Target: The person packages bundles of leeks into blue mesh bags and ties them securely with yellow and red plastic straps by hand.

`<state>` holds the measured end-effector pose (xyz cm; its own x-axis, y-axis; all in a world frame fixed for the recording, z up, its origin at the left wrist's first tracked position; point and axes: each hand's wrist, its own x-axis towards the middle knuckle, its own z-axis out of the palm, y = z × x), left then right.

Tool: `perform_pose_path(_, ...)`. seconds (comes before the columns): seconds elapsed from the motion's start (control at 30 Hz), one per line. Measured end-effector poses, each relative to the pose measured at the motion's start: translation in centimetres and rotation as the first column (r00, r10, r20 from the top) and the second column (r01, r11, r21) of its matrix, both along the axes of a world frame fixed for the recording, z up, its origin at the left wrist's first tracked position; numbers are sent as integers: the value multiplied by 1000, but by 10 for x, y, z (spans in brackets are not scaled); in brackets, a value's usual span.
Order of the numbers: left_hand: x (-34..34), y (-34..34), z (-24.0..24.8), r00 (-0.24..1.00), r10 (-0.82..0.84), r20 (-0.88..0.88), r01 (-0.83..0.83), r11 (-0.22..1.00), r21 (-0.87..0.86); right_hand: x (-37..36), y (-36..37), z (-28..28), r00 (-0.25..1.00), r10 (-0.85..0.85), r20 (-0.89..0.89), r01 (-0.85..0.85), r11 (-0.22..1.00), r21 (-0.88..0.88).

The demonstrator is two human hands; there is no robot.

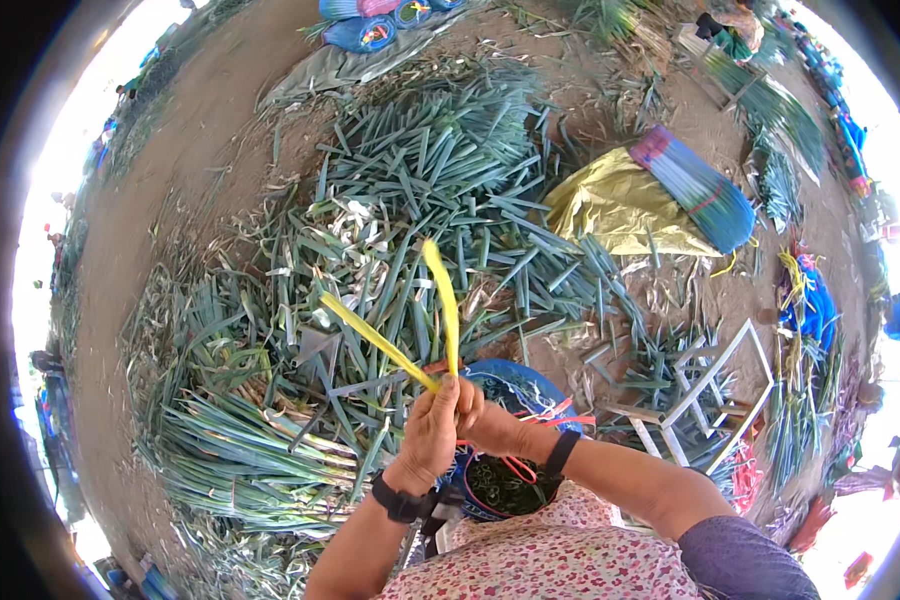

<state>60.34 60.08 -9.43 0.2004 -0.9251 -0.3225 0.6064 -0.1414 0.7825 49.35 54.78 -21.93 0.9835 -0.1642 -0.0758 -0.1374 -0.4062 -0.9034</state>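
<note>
My left hand (428, 432) is closed at the base of a yellow plastic strap (448, 310). Two flat yellow ends stick up from the grip, spread in a V. My right hand (482, 420) is pressed against the left one, its fingers closed at the same strap base and partly hidden. Just under and beyond both hands stands a blue mesh bag (520, 378); round green cut ends (510, 483) show at its near side. Thin pinkish-red string (560, 420) lies across the bag beside my right wrist.
A big pile of cut green leek leaves (440, 150) spreads ahead. Whole leeks (240, 450) lie at the left. To the right stands a metal frame (715, 395). Farther right, a bound leek bundle (695, 190) rests on a yellow sheet (610, 205). Blue bundles (360, 33) sit far back.
</note>
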Motion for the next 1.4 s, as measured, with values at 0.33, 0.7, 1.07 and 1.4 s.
perform_pose_path(0.33,-22,67,-109,626,112,772,-375,911,172,23,-38,51,855,-134,-500,496,488,718)
perform_pose_path(0.7,-25,66,-120,830,475,291,-534,827,175,44,-61,50,677,-211,-705,735,164,658)
perform_pose_path(1.07,-19,74,-109,794,598,110,-599,739,306,84,-123,79,489,339,-804,-734,658,-169)
perform_pose_path(1.4,-54,40,-93,605,715,351,-796,537,279,86,-156,44,174,902,-396,-677,401,617)
